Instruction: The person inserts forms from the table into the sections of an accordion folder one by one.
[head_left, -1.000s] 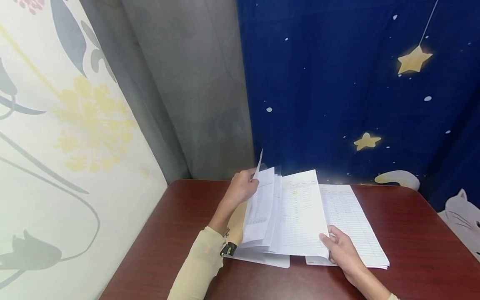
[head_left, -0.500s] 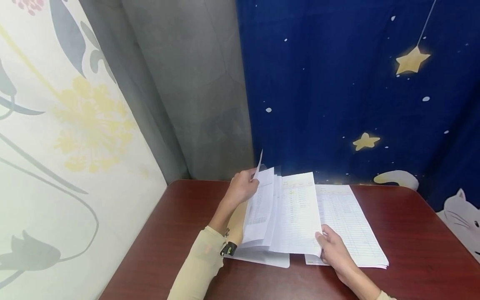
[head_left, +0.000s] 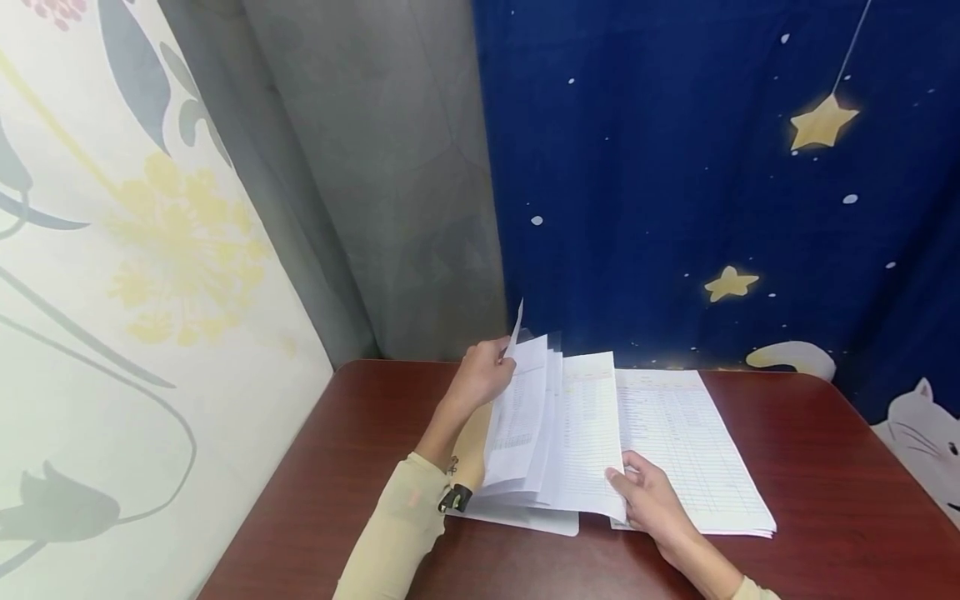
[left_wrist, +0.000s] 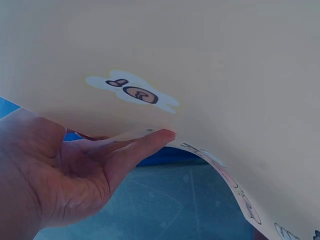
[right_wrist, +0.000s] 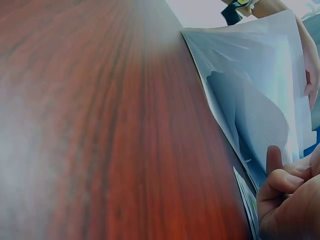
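Note:
My left hand (head_left: 483, 375) holds up the cream cover (head_left: 472, 437) and upright leaves (head_left: 519, 417) of a folder. In the left wrist view, the fingers lie along the edge of this cover (left_wrist: 225, 75), which has a cartoon print. My right hand (head_left: 652, 500) pinches the lower right edge of a printed sheet (head_left: 590, 433) between thumb and fingers. The sheet's left side runs behind the leaves. A clear pocket bulges beside the right hand (right_wrist: 295, 200) in the right wrist view. The folder's back cover (head_left: 536, 521) lies flat on the table.
A stack of lined, printed papers (head_left: 697, 458) lies right of the folder, partly behind the right hand. All this is on a dark red wooden table (head_left: 360, 450). Grey and blue star-patterned curtains (head_left: 637, 167) hang behind, and a white floral panel (head_left: 150, 333) stands at left.
My right hand has moved left with the printed sheet, which now shows narrower beside the leaves. More of the paper stack is uncovered. The left hand stays nearly still.

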